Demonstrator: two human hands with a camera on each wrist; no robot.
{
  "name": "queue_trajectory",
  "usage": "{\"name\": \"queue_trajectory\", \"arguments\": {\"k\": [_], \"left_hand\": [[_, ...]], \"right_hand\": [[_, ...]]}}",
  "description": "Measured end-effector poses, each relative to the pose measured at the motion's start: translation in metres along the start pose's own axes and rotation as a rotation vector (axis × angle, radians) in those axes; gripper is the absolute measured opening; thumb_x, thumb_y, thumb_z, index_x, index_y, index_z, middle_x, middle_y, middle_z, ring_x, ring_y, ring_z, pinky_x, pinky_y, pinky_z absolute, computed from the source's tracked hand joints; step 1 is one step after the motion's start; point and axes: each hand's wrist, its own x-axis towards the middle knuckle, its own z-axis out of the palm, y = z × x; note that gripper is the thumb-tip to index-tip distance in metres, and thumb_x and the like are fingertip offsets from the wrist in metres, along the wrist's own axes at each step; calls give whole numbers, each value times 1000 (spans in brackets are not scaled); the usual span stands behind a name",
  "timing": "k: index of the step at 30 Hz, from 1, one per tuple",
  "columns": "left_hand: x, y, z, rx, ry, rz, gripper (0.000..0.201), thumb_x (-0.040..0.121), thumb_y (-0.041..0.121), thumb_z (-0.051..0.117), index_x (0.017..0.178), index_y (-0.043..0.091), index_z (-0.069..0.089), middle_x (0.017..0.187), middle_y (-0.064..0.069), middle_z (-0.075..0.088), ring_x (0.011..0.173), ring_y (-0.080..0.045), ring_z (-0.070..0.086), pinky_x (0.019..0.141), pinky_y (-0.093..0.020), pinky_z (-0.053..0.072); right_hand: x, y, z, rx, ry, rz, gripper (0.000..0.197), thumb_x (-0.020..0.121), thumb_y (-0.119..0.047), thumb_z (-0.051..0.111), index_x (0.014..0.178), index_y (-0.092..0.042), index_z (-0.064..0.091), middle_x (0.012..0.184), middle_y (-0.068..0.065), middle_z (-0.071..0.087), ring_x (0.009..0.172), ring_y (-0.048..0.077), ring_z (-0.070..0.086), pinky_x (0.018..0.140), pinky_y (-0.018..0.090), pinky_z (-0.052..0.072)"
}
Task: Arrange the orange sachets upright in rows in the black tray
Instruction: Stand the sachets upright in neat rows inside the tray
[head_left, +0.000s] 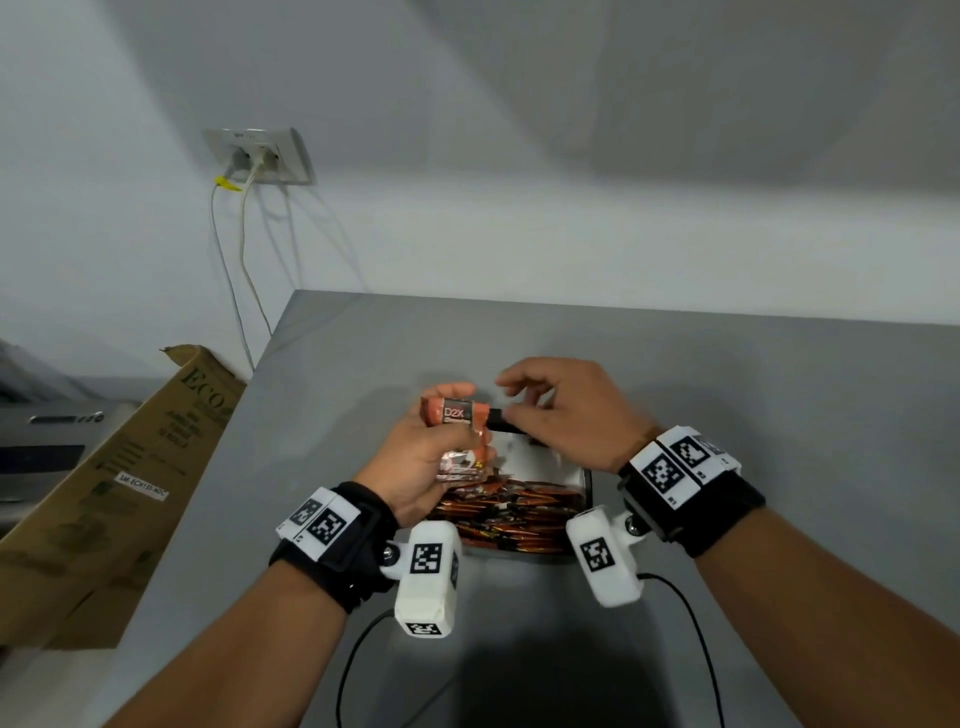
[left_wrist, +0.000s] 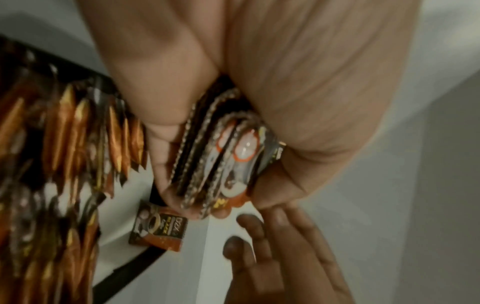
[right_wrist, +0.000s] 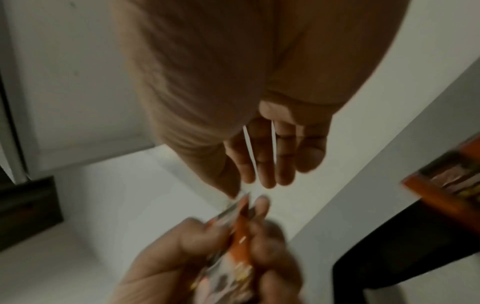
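Left hand (head_left: 423, 457) up above the black tray (head_left: 586, 486), fingers wrapped round a small stack of orange sachets (head_left: 457, 436), thumb on the near face, fingertips on the far side. The stack stands tall, long axis roughly vertical, printed face toward the head camera. Right hand (head_left: 566, 415) is right beside it, thumb and forefinger pinching the top sachet's right edge, other fingers loosely fanned. Below, the tray holds rows of sachets (head_left: 511, 512) on edge on the grey table (head_left: 779, 415).

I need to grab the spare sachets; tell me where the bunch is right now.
In the head view the bunch of sachets is gripped in the left hand, above the far left part of the black tray, with the right hand at its top edge.
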Motion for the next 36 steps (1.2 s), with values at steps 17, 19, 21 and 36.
{"name": "queue_trajectory", "arguments": {"k": [17,19,21,36], "left_hand": [[5,1,-9,-30,87,61,63,73,-1,73,129,11,48,92,-17,64,65,-23,62,58,-36,55],[6,4,-20,-43,191,82,46,85,2,67,125,14,49,82,-14,62,65,-24,59,60,-37,53],[8,6,-30,-3,264,103,36,90,-2,59,120,16,50,76,-10,61,66,-23,57,63,-38,50],[-9,2,-55,121,314,77,40,91,-5,57,125,15,50,89,-11,58,62,-20,58,64,-37,49]], "right_hand": [[10,-17,-12,36,132,20,9,85,-16,74,82,-24,73,77,-15,69,68,-5,60,64,5,44],[17,-8,-20,-56,134,45,9,87,-14,72,84,-23,73,80,-15,69,73,-5,62,63,4,44],[24,4,-18,-189,65,79,11,89,-12,68,89,-21,73,86,-9,70,79,5,65,65,8,45],[38,35,32,-460,-198,215,14,94,-13,61,101,-17,73,106,6,71,92,24,66,84,35,56]]}}
